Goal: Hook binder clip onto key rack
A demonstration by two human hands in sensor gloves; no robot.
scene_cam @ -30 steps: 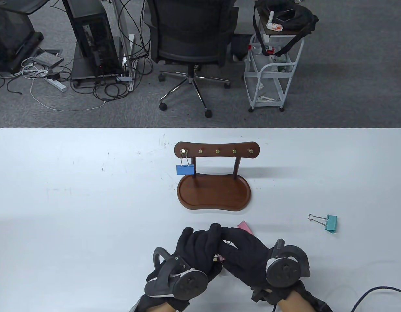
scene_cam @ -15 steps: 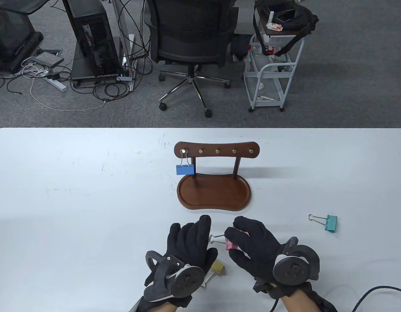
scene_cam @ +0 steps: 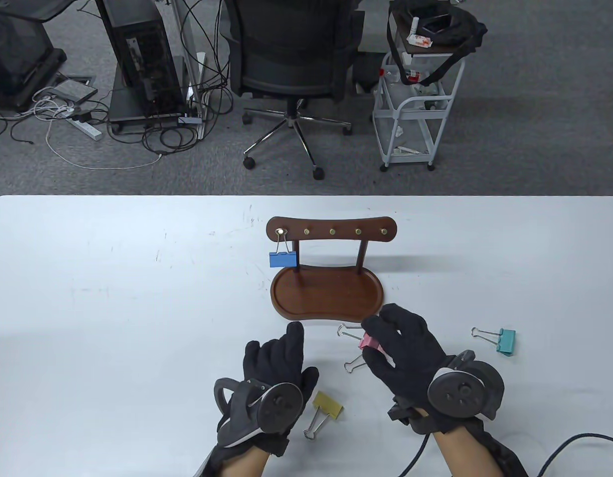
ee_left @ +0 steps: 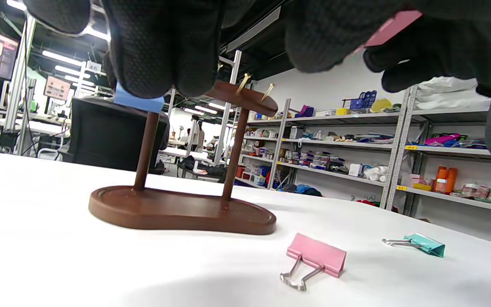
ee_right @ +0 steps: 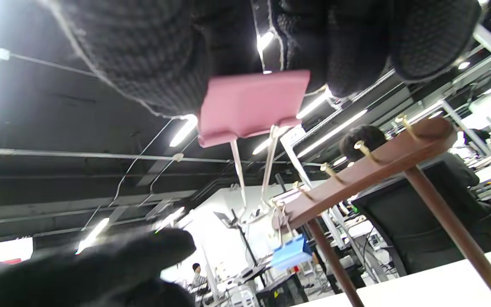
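Note:
The brown wooden key rack (scene_cam: 331, 231) stands mid-table on its tray base (scene_cam: 327, 298), with a row of brass hooks. A blue binder clip (scene_cam: 283, 259) hangs from the leftmost hook. My right hand (scene_cam: 378, 338) pinches a pink binder clip (ee_right: 252, 104) by its body, just in front of the base. Its wire handles (scene_cam: 345, 329) point toward the rack. It stays apart from the hooks (ee_right: 365, 149). My left hand (scene_cam: 281, 348) is spread open and holds nothing, left of the right hand.
A second pink clip (ee_left: 317, 255) lies on the table under my right hand, with its wire handles (scene_cam: 354, 366) showing. A yellow clip (scene_cam: 329, 403) lies beside my left wrist. A teal clip (scene_cam: 505, 341) lies to the right. A chair and cart stand beyond the table.
My hands have come apart. The right hand has carried the pink clip forward and right toward the rack's base. The left hand has drawn back left, uncovering the yellow clip.

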